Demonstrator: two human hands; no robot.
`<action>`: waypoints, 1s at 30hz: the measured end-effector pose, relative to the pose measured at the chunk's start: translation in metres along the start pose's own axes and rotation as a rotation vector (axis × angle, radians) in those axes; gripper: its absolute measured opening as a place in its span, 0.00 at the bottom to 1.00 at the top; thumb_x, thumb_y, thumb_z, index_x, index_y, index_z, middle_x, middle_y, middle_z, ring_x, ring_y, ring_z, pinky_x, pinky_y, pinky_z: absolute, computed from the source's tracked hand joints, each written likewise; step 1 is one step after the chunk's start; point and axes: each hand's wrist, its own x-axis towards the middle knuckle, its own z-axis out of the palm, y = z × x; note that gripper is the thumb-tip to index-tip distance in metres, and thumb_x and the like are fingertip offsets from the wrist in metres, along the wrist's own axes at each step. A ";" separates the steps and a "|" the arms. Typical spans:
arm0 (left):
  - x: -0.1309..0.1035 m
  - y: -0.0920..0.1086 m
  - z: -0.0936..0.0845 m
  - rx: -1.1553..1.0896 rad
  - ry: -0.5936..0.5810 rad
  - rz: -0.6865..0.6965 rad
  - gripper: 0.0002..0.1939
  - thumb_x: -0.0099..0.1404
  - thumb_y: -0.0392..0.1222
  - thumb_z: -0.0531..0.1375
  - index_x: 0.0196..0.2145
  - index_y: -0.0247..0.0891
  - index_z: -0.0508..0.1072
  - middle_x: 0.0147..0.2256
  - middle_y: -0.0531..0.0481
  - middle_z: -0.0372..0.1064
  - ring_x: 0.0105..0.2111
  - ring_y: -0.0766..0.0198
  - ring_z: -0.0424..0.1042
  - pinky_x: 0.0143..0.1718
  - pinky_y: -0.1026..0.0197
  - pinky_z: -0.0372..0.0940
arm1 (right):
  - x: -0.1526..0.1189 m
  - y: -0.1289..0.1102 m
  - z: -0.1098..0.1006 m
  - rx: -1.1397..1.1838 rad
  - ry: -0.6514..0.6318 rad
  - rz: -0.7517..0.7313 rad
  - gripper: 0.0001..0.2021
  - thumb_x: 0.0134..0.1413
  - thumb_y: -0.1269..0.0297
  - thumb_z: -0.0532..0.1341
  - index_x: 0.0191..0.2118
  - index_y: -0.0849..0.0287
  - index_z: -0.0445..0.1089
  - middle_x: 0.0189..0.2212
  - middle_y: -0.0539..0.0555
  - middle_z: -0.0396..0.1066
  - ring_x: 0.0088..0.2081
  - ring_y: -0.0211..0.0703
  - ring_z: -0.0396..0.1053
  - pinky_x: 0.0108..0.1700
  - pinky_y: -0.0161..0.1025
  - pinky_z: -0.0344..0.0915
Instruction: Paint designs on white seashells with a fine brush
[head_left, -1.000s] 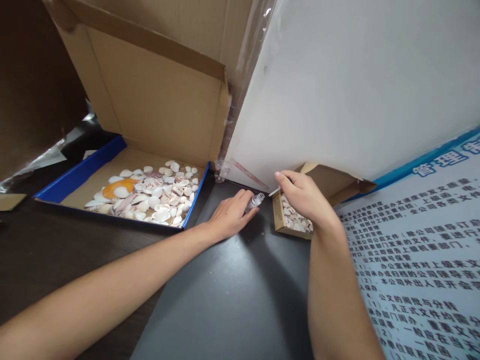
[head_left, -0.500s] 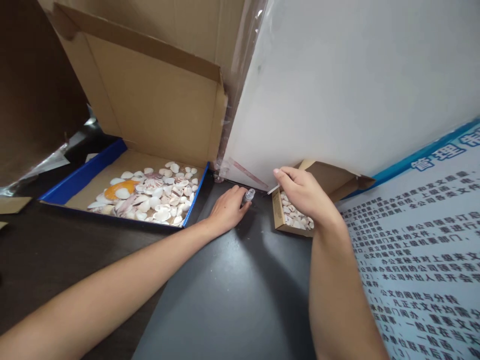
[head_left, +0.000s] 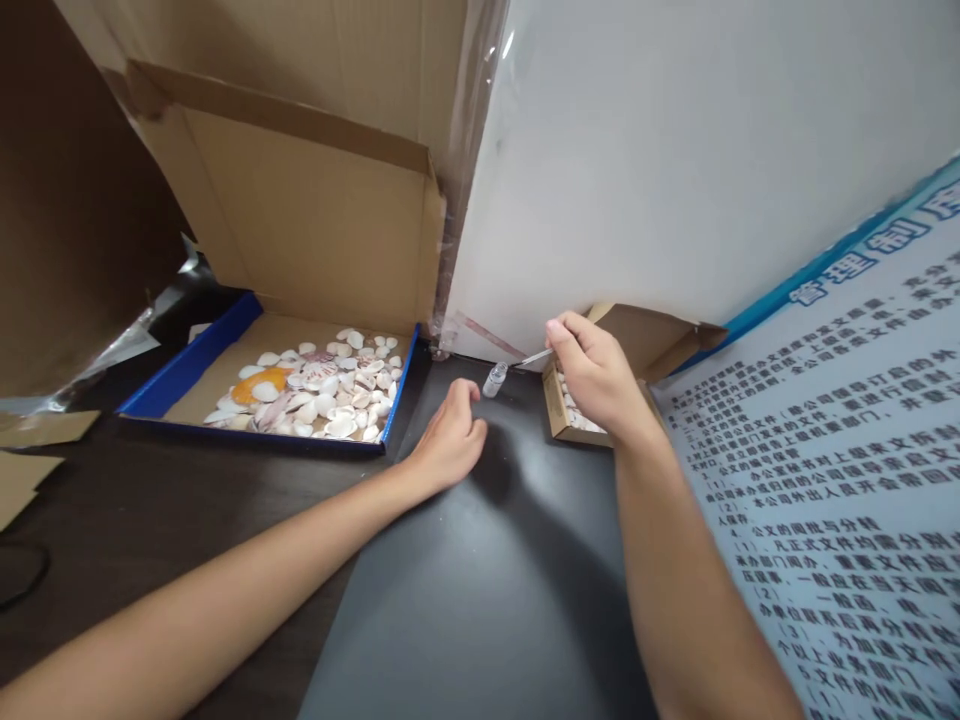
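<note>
A small clear glass vial (head_left: 494,380) stands on the grey mat, with a pale band low on its side. Just left of it, my left hand (head_left: 450,440) rests on the mat, its fingers bent and the forefinger and thumb apart, holding nothing. My right hand (head_left: 596,375) pinches a thin silver tool (head_left: 535,357) with a narrow dark tip; whether it is tweezers or a fine brush I cannot tell. That tip is beside the vial's mouth. Beneath my right hand sits a small cardboard box (head_left: 556,405) of white shells, partly hidden by the hand.
At the left, an open blue-edged box (head_left: 184,345) holds many white shells (head_left: 341,425) and an orange one (head_left: 251,388). A white board (head_left: 637,150) rises behind the grey mat (head_left: 450,600). A printed poster (head_left: 840,450) stands at the right. Cardboard pieces (head_left: 45,430) lie far left.
My left hand has let go of the vial and drawn back a little toward me. My right hand has brought the silver tool's tip left, from the shell box to the vial's mouth.
</note>
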 end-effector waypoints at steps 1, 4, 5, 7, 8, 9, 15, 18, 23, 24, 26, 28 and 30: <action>-0.010 0.001 -0.005 -0.050 -0.029 0.002 0.13 0.58 0.28 0.49 0.40 0.40 0.55 0.39 0.48 0.59 0.42 0.60 0.64 0.47 0.56 0.61 | -0.006 0.001 0.004 0.055 0.009 0.028 0.16 0.66 0.55 0.52 0.28 0.57 0.60 0.22 0.46 0.54 0.25 0.36 0.53 0.28 0.34 0.51; -0.036 0.001 -0.017 -0.203 -0.127 -0.102 0.10 0.59 0.28 0.46 0.37 0.41 0.54 0.33 0.54 0.54 0.33 0.64 0.58 0.37 0.61 0.59 | -0.032 0.005 0.019 0.316 0.034 0.180 0.17 0.63 0.50 0.54 0.29 0.57 0.63 0.22 0.45 0.52 0.22 0.35 0.51 0.24 0.33 0.48; -0.042 0.000 -0.021 -0.253 -0.171 -0.139 0.08 0.61 0.30 0.46 0.37 0.41 0.54 0.32 0.55 0.53 0.31 0.65 0.56 0.34 0.62 0.58 | -0.043 0.007 0.025 0.415 0.048 0.253 0.17 0.62 0.49 0.55 0.30 0.57 0.64 0.22 0.45 0.52 0.21 0.34 0.50 0.23 0.32 0.47; -0.052 -0.002 -0.025 -0.371 -0.243 -0.193 0.06 0.63 0.34 0.48 0.39 0.40 0.57 0.32 0.55 0.53 0.29 0.66 0.54 0.32 0.63 0.56 | -0.066 0.010 0.037 0.561 0.118 0.421 0.18 0.58 0.46 0.57 0.31 0.58 0.65 0.21 0.44 0.51 0.20 0.32 0.47 0.21 0.31 0.44; -0.055 -0.003 -0.026 -0.444 -0.274 -0.216 0.06 0.64 0.36 0.50 0.40 0.39 0.58 0.31 0.56 0.54 0.29 0.67 0.54 0.31 0.64 0.55 | -0.078 0.012 0.043 0.591 0.146 0.490 0.19 0.57 0.45 0.58 0.31 0.58 0.66 0.21 0.44 0.52 0.19 0.32 0.47 0.20 0.31 0.44; -0.057 -0.004 -0.028 -0.512 -0.302 -0.238 0.08 0.64 0.39 0.51 0.42 0.39 0.58 0.31 0.56 0.54 0.29 0.67 0.55 0.30 0.64 0.54 | -0.089 0.014 0.048 0.614 0.175 0.534 0.19 0.56 0.45 0.59 0.32 0.59 0.67 0.21 0.44 0.53 0.19 0.31 0.47 0.20 0.30 0.44; -0.052 -0.007 -0.036 -0.667 -0.441 -0.391 0.12 0.60 0.46 0.60 0.36 0.37 0.64 0.25 0.58 0.58 0.25 0.69 0.58 0.28 0.65 0.56 | -0.131 0.019 0.067 0.665 0.230 0.614 0.21 0.55 0.43 0.62 0.32 0.60 0.69 0.23 0.47 0.58 0.20 0.30 0.50 0.21 0.29 0.48; -0.048 -0.006 -0.042 -0.681 -0.480 -0.442 0.13 0.59 0.47 0.61 0.36 0.36 0.66 0.25 0.56 0.62 0.25 0.68 0.62 0.28 0.64 0.58 | -0.137 0.022 0.071 0.656 0.205 0.628 0.20 0.56 0.44 0.61 0.31 0.60 0.69 0.22 0.47 0.59 0.21 0.31 0.51 0.21 0.30 0.48; -0.048 -0.001 -0.046 -0.722 -0.545 -0.477 0.14 0.62 0.51 0.59 0.35 0.39 0.61 0.32 0.54 0.68 0.22 0.71 0.62 0.25 0.65 0.58 | -0.141 0.025 0.073 0.557 0.132 0.598 0.17 0.62 0.49 0.58 0.32 0.58 0.68 0.22 0.46 0.57 0.22 0.33 0.52 0.24 0.32 0.51; -0.049 0.000 -0.046 -0.707 -0.549 -0.476 0.14 0.63 0.51 0.58 0.35 0.39 0.61 0.31 0.55 0.67 0.22 0.72 0.60 0.25 0.65 0.56 | -0.142 0.024 0.073 0.524 0.104 0.584 0.16 0.63 0.50 0.57 0.33 0.58 0.68 0.22 0.46 0.57 0.23 0.34 0.53 0.24 0.32 0.52; -0.050 0.002 -0.047 -0.669 -0.548 -0.453 0.13 0.64 0.50 0.58 0.33 0.39 0.62 0.27 0.58 0.61 0.22 0.72 0.56 0.25 0.66 0.54 | -0.143 0.021 0.071 0.462 0.042 0.547 0.15 0.64 0.51 0.56 0.33 0.57 0.67 0.23 0.47 0.58 0.23 0.35 0.54 0.25 0.33 0.52; -0.051 0.003 -0.048 -0.651 -0.541 -0.425 0.12 0.65 0.49 0.58 0.32 0.38 0.62 0.25 0.60 0.55 0.23 0.72 0.53 0.25 0.66 0.51 | -0.143 0.016 0.069 0.409 0.002 0.499 0.14 0.66 0.54 0.55 0.32 0.57 0.66 0.24 0.48 0.59 0.24 0.36 0.56 0.25 0.34 0.53; -0.051 0.003 -0.049 -0.655 -0.535 -0.411 0.12 0.65 0.49 0.58 0.31 0.38 0.62 0.25 0.60 0.53 0.24 0.71 0.52 0.25 0.66 0.50 | -0.143 0.012 0.068 0.357 -0.008 0.449 0.13 0.66 0.57 0.55 0.32 0.56 0.66 0.24 0.48 0.61 0.25 0.37 0.58 0.26 0.34 0.54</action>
